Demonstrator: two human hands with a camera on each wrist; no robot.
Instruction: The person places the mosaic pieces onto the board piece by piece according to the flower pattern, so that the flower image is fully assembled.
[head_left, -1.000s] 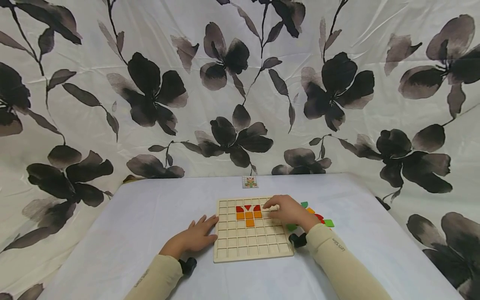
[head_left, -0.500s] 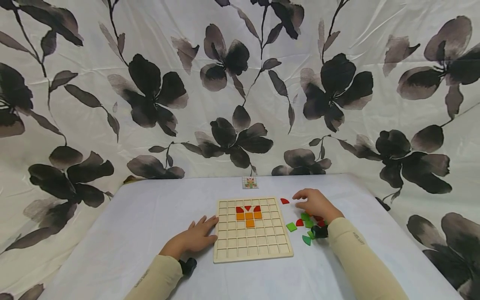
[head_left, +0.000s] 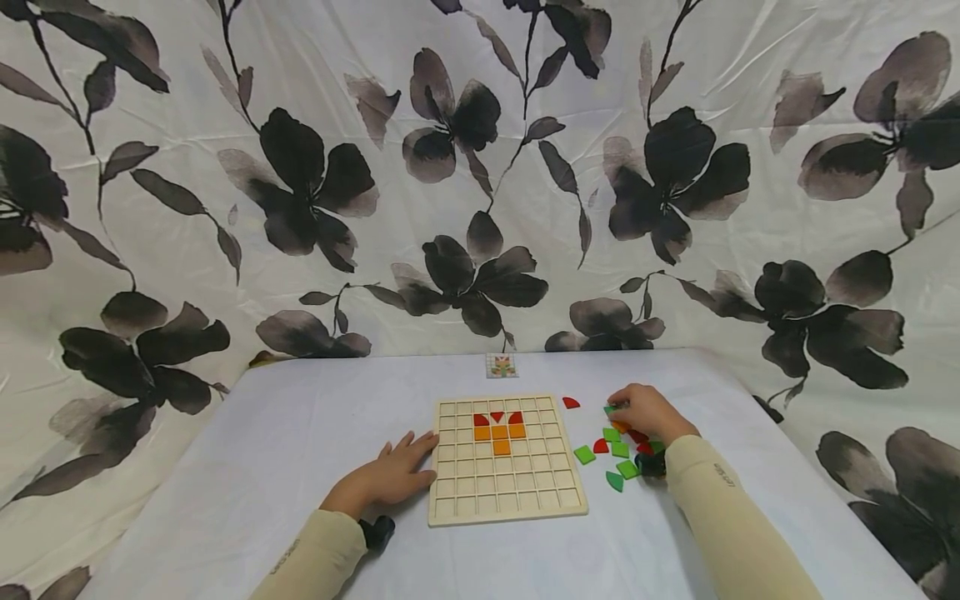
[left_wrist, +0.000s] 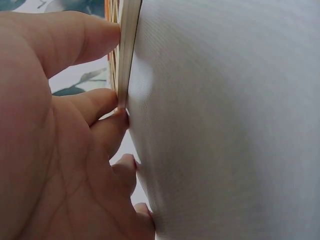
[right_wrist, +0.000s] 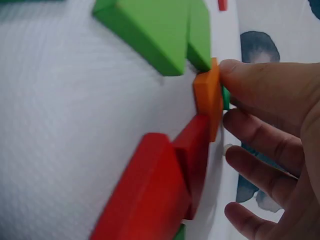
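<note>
Wooden grid board (head_left: pixel 508 492): flat on table (head_left: pixel 337 400), 7 tiles (head_left: pixel 499 432) seated towards 12 o'clock. Left hand (head_left: pixel 388 472): spread wide, touching board at 9 o'clock. Right hand (head_left: pixel 652 411): at loose tiles (head_left: pixel 620 450), 3 o'clock; cannot tell whether pinching anything. Possible faults: scattering neighbouring tiles through crowding; shifting board through uneven left-hand pressure. Shown by right wrist view, not head: thumb (right_wrist: pixel 250 80) just beside orange tile (right_wrist: pixel 207 92). Head only: seated layout.

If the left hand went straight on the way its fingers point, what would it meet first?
The left edge of the pale grid board. The left hand seems to touch that edge, with no gap showing, though how firmly it presses is unclear.
</note>
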